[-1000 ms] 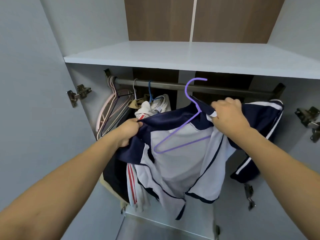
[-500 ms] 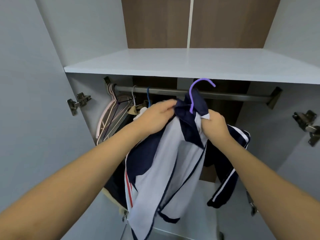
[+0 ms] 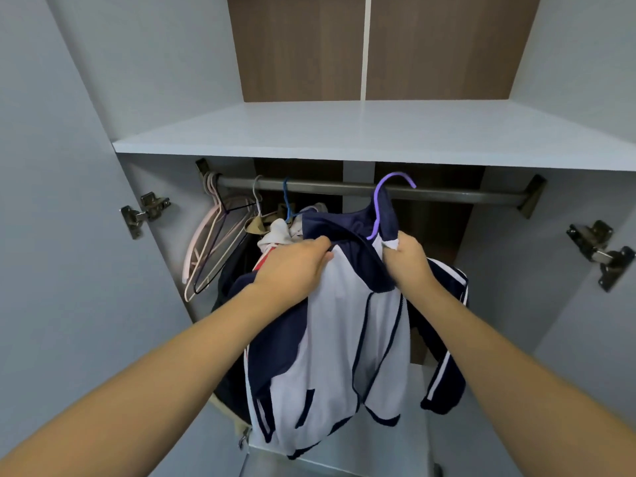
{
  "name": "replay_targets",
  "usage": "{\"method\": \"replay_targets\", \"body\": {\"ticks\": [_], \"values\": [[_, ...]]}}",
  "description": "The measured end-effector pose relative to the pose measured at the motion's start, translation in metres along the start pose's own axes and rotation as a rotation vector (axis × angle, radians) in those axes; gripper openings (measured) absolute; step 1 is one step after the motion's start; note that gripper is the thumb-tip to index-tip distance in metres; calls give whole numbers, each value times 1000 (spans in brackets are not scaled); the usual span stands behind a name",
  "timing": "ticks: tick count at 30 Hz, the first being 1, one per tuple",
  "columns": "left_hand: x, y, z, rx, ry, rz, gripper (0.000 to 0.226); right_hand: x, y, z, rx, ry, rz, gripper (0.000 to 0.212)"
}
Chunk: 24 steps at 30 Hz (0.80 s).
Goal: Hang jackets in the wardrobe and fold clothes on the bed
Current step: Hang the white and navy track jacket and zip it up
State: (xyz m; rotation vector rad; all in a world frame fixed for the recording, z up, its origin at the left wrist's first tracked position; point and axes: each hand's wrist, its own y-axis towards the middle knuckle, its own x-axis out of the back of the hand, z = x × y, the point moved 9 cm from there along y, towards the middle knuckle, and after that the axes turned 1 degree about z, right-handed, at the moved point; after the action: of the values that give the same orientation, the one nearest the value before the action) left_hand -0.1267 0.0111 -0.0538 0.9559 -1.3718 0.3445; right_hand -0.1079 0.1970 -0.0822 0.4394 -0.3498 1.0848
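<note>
Since the earlier frames the navy-and-white jacket (image 3: 344, 321) has gone from spread wide on its purple hanger (image 3: 382, 201) to gathered and hanging long at frame centre, and the hook has risen to the level of the wardrobe rail (image 3: 361, 191); whether the hook tip has passed over the rail cannot be told. Left hand (image 3: 296, 266): fingers curled over the left shoulder of the jacket near the collar, gripping cloth. Right hand (image 3: 406, 259): closed round the collar at the base of the hanger neck, pinching fabric and probably the wire beneath, though the wire there is hidden. Step in hand, as judged: seat the hook on the rail. To do it well, lift by the right hand until the hook clears the top of the rail, lower until it bears weight, and only then release; the left hand should keep the shoulder from sliding off. Aim for the free rail span right of the blue hanger (image 3: 287, 201) and the hung clothes (image 3: 275, 232) at centre left. Empty pale hangers (image 3: 206, 249) hang at the rail's left end.
</note>
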Motion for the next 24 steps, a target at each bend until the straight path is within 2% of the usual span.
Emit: {"method": "replay_targets", "body": {"ticks": [2,5,8,10,14,19,24], "values": [[-9,3,3,66,5,2,19,-5,-1,-3,68,-123,-18,16],[-18,9,22,198,-2,36,19,-15,-11,-2,224,-326,-52,34],[-19,20,38,308,-40,59,17,-32,-10,-5,147,-250,46,42],[-20,28,47,363,-57,79,13,-46,-7,-2,129,-281,103,34],[-18,44,65,425,-58,110,22,-59,7,10,141,-372,75,25],[-26,60,92,511,-116,140,29,-77,31,11,113,-468,99,33],[-44,79,122,556,-128,144,31,-105,51,-6,32,-507,103,21]]}}
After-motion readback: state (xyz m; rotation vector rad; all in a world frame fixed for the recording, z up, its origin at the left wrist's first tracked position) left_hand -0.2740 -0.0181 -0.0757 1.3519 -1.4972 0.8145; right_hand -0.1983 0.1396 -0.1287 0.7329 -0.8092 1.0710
